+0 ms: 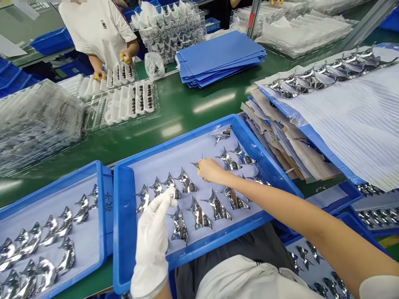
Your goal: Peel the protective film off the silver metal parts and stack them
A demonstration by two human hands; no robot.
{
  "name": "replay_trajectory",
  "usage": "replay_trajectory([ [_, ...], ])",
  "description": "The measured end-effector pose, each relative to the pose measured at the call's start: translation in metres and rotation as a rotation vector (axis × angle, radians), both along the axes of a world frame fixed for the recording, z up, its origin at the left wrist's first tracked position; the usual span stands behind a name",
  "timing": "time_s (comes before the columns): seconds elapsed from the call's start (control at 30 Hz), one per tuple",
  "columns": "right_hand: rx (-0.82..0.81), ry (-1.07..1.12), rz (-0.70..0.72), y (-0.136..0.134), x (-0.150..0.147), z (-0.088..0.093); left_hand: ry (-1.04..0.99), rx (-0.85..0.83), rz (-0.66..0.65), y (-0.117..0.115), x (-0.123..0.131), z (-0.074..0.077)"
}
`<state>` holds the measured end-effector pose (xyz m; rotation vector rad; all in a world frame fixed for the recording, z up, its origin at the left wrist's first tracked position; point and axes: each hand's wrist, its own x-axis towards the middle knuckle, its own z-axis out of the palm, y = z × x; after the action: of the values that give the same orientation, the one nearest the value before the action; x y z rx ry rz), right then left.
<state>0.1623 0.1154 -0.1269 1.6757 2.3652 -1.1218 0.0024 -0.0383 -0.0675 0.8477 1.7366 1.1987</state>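
A blue tray (124,199) lined with white sheet lies before me, with rows of shiny, pointed chrome pieces (199,214) on it. My right hand (212,170), bare with a bit of yellow at a fingertip, reaches over the tray's middle. Its fingers close on a small chrome piece (195,165), mostly hidden behind them. My left hand (152,241), in a white glove, is over the tray's left part. Its thumb and fingers are pinched together beside another chrome piece (171,182); whether anything is between them I cannot tell.
To the left stands a second blue tray (101,216) of chrome pieces. Beyond lie blue sheets (221,54) on the green table (174,99). A stack of paper-lined layers (352,116) stands right. Across the table, a person (99,37) handles small dark parts in a clear tray (124,104).
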Motion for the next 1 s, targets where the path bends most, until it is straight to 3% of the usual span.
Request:
replay_trajectory([
  [0.17, 0.098, 0.000, 0.023, 0.003, 0.005, -0.004, -0.114, -0.044, -0.092, -0.004, 0.005, -0.015],
  [0.37, 0.304, -0.123, -0.041, 0.024, 0.055, -0.005, -0.169, -0.045, -0.123, -0.003, 0.002, -0.016],
  [0.53, 0.360, -0.074, 0.063, 0.025, 0.083, -0.007, -0.141, -0.047, -0.175, -0.003, 0.008, -0.012],
  [0.67, 0.386, 0.125, 0.118, -0.005, 0.085, 0.018, -0.233, 0.021, -0.218, 0.000, 0.023, 0.001],
  [0.83, 0.211, 0.917, 0.115, -0.065, 0.076, 0.054, -0.271, 0.022, -0.303, 0.014, 0.044, 0.005],
  [0.9, 0.177, 1.005, 0.108, -0.084, 0.072, 0.059, -0.299, 0.037, -0.327, 0.016, 0.050, 0.002],
  [1.0, 0.201, 0.956, -0.023, -0.103, 0.068, 0.059, -0.328, 0.065, -0.273, 0.013, 0.051, -0.001],
])
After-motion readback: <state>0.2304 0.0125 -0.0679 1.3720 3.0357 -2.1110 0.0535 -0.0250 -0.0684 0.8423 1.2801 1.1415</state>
